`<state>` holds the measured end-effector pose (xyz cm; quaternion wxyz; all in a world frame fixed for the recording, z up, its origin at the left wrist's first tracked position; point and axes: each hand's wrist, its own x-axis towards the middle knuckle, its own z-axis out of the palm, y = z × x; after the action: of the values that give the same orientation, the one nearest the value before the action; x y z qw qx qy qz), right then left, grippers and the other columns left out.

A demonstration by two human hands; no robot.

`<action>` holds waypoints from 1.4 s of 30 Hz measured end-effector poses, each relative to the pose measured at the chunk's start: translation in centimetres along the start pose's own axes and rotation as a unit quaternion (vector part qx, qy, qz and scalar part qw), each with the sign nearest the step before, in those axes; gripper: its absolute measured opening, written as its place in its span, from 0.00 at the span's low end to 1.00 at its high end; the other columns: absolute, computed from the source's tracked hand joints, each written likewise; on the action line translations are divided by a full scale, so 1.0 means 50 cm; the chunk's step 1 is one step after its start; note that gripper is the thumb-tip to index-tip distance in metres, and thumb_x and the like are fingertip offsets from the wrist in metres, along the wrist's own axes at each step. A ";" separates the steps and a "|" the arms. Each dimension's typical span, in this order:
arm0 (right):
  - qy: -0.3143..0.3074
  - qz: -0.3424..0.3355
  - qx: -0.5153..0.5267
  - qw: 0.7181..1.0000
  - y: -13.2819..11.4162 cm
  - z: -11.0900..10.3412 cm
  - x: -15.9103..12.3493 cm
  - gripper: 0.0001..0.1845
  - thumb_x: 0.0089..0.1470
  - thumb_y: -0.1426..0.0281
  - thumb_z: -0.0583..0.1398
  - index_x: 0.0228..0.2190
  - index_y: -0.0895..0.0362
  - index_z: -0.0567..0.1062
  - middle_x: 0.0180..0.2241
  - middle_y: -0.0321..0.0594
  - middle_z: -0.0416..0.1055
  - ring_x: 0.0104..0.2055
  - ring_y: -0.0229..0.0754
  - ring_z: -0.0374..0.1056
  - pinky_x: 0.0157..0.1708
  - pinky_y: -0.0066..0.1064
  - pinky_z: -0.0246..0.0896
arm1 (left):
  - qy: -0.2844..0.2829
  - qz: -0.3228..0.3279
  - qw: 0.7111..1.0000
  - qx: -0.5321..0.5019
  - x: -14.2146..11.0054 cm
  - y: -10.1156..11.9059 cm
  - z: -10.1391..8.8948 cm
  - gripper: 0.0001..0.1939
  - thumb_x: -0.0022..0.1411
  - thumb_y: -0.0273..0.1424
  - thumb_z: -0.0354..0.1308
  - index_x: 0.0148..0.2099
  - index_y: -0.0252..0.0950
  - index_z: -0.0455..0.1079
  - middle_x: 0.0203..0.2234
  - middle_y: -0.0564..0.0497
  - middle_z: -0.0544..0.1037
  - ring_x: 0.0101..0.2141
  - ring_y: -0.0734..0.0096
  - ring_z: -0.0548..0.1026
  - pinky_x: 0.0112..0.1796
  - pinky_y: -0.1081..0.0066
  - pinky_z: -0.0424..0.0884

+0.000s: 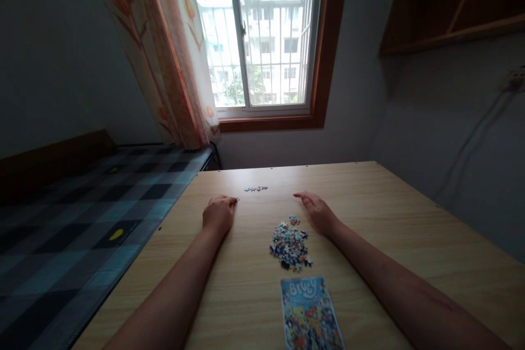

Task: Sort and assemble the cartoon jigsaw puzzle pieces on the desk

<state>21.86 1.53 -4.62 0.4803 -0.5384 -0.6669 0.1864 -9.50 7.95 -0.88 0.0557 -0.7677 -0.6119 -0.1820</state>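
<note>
My left hand [219, 213] rests on the left half of the table, its thumb and fingers pinched on a small puzzle piece [238, 199]. A short row of puzzle pieces [256, 189] lies just beyond it, toward the far edge. Across the table, my right hand [315, 210] lies with fingers stretched out to the left, and I see nothing in it. Close to its near side sits a heap of loose puzzle pieces [289, 246], mixed in colour. Nearer to me is a picture sheet [309, 311] lettered "BLUEY", cut off by the lower frame edge.
The wooden table [394, 219] reaches toward a wall with a window [270, 38] and a flowered curtain [164, 54]. Along the left stands a bed with a checked cover [135, 202]. A wooden shelf [455, 33] hangs at upper right.
</note>
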 end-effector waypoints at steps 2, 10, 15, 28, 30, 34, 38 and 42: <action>-0.002 -0.003 -0.005 1.000 0.001 0.001 0.000 0.23 0.64 0.60 0.47 0.45 0.55 0.78 0.50 0.45 0.75 0.57 0.49 0.66 0.62 0.47 0.52 | 0.004 -0.018 1.000 0.005 0.007 -0.007 0.014 0.18 0.66 0.36 0.48 0.48 0.43 0.79 0.46 0.46 0.79 0.48 0.61 0.72 0.52 0.65 0.66; -0.025 -0.021 -0.047 0.998 0.005 0.004 0.002 0.22 0.63 0.63 0.48 0.41 0.54 0.80 0.47 0.44 0.77 0.56 0.47 0.66 0.62 0.46 0.52 | -0.015 -0.058 0.997 0.044 0.041 -0.018 0.035 0.21 0.67 0.39 0.46 0.57 0.45 0.73 0.56 0.44 0.73 0.54 0.53 0.69 0.54 0.57 0.64; -0.031 -0.020 -0.056 0.998 0.003 0.005 0.004 0.23 0.64 0.64 0.47 0.40 0.55 0.80 0.47 0.45 0.77 0.55 0.48 0.67 0.62 0.46 0.52 | 0.004 -0.001 1.000 0.028 0.073 -0.019 0.030 0.18 0.66 0.36 0.48 0.44 0.40 0.79 0.45 0.47 0.80 0.45 0.59 0.75 0.47 0.65 0.68; -0.036 -0.022 -0.059 0.997 0.009 0.004 0.003 0.21 0.64 0.64 0.48 0.38 0.53 0.81 0.45 0.44 0.78 0.54 0.47 0.69 0.61 0.45 0.54 | 0.000 0.088 0.996 -0.017 0.100 -0.030 0.048 0.19 0.66 0.38 0.47 0.46 0.41 0.80 0.46 0.49 0.80 0.48 0.60 0.73 0.50 0.66 0.69; -0.037 -0.021 -0.057 0.997 0.008 0.004 0.003 0.21 0.64 0.64 0.48 0.37 0.54 0.81 0.45 0.45 0.78 0.53 0.48 0.69 0.61 0.46 0.54 | -0.001 0.090 0.996 -0.022 0.102 -0.032 0.051 0.20 0.66 0.38 0.47 0.46 0.41 0.80 0.45 0.48 0.80 0.47 0.60 0.74 0.51 0.65 0.69; -0.039 -0.014 -0.055 0.998 0.008 0.003 0.004 0.21 0.64 0.64 0.49 0.37 0.54 0.81 0.45 0.45 0.78 0.54 0.48 0.68 0.61 0.47 0.54 | 0.003 0.089 0.995 -0.033 0.102 -0.034 0.054 0.20 0.66 0.38 0.47 0.45 0.41 0.81 0.44 0.47 0.81 0.46 0.60 0.74 0.51 0.65 0.69; -0.041 -0.012 -0.054 0.998 0.005 0.002 0.003 0.21 0.64 0.65 0.49 0.37 0.54 0.81 0.45 0.45 0.78 0.54 0.47 0.68 0.61 0.46 0.53 | 0.006 0.092 0.995 -0.036 0.100 -0.033 0.053 0.20 0.66 0.38 0.47 0.44 0.41 0.81 0.43 0.47 0.81 0.46 0.60 0.75 0.51 0.65 0.69; -0.035 -0.009 -0.051 0.998 0.002 0.002 0.000 0.20 0.63 0.64 0.49 0.36 0.54 0.80 0.44 0.44 0.78 0.53 0.47 0.69 0.61 0.45 0.54 | 0.020 0.076 0.996 -0.046 0.099 -0.028 0.048 0.20 0.65 0.37 0.48 0.46 0.40 0.80 0.46 0.46 0.79 0.47 0.61 0.75 0.53 0.67 0.68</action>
<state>21.84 1.60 -4.73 0.4302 -0.5491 -0.6968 0.1667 -9.43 13.56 -1.57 0.0466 -0.8097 -0.5417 -0.2208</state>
